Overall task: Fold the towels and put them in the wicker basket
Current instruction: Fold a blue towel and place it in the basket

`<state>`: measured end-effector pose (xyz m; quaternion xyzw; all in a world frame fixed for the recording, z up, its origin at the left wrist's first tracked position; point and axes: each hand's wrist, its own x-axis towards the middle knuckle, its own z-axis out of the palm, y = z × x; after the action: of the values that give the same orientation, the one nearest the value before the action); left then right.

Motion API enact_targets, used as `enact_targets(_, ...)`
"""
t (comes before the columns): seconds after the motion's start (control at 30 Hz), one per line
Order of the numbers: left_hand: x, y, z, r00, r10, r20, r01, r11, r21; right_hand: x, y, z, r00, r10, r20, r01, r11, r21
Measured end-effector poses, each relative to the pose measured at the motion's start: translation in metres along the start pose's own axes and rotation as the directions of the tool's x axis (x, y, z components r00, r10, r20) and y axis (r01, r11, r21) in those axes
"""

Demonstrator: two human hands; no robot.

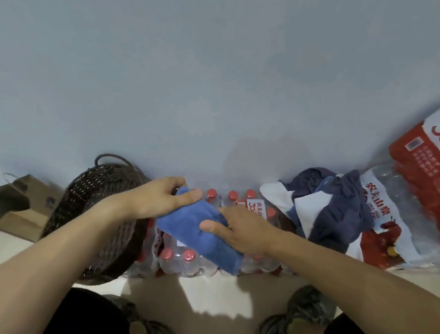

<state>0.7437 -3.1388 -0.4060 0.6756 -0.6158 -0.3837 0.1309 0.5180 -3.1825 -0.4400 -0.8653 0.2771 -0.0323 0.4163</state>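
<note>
A folded blue towel (192,228) lies slanted over a shrink-wrapped pack of water bottles (178,259). My left hand (160,198) grips its far upper end, thumb on top. My right hand (241,228) holds its right edge, thumb pressed on the cloth. A dark wicker basket (96,216) with a loop handle leans tilted against the wall at the left, its opening turned toward me; its inside looks bare. A heap of unfolded towels (333,210), dark blue, lighter blue and white, lies on bottle packs to the right.
Red-and-white bottle packs (425,182) are stacked at the far right. A brown paper bag (18,198) stands left of the basket by the pale wall. My two shoes (301,316) are on the beige floor below.
</note>
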Motion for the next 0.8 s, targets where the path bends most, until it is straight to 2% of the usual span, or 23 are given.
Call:
enact_targets(0.1, -0.011, -0.024, -0.015, 0.973, -0.018, 0.229, 0.045, 0.993, -0.111, 0.019, -0.014, 0.009, 0.998, -0.001, 0.067, 0.004, 0.999, -0.049)
enact_targets(0.17, -0.018, -0.045, -0.024, 0.905, -0.005, 0.426, 0.131, 0.955, -0.268, 0.031, -0.021, 0.015, 0.989, 0.007, 0.148, 0.005, 0.997, -0.08)
enact_targets(0.23, -0.025, -0.071, -0.036, 0.861, 0.026, 0.508, 0.188, 0.912, -0.366, 0.044, -0.029, 0.025, 0.982, 0.016, 0.188, 0.004, 0.994, -0.105)
enact_targets(0.3, -0.033, -0.096, -0.047, 0.877, 0.024, 0.48, 0.199, 0.891, -0.408, 0.056, -0.037, 0.038, 0.989, 0.004, 0.147, 0.006, 0.998, -0.062)
enact_targets(0.37, -0.042, -0.12, -0.056, 0.923, -0.032, 0.384, 0.205, 0.884, -0.42, 0.072, -0.044, 0.047, 0.993, -0.004, 0.121, 0.007, 1.0, -0.025)
enact_targets(0.47, -0.058, -0.159, -0.068, 0.953, -0.161, 0.257, 0.247, 0.904, -0.348, 0.106, -0.06, 0.063, 0.977, -0.02, 0.211, 0.019, 1.0, 0.004)
enact_targets(0.63, -0.082, -0.207, -0.08, 0.894, -0.399, 0.202, 0.437, 0.876, -0.204, 0.173, -0.093, 0.105, 0.946, -0.036, 0.323, 0.084, 0.987, -0.137)
enact_targets(0.7, -0.084, -0.22, -0.076, 0.87, -0.462, 0.169, 0.482, 0.869, -0.107, 0.195, -0.1, 0.122, 0.919, 0.033, 0.393, 0.061, 0.973, -0.223)
enact_targets(0.8, -0.082, -0.231, -0.066, 0.859, -0.5, 0.108, 0.487, 0.864, 0.131, 0.217, -0.1, 0.146, 0.846, 0.155, 0.51, 0.035, 0.939, -0.343)
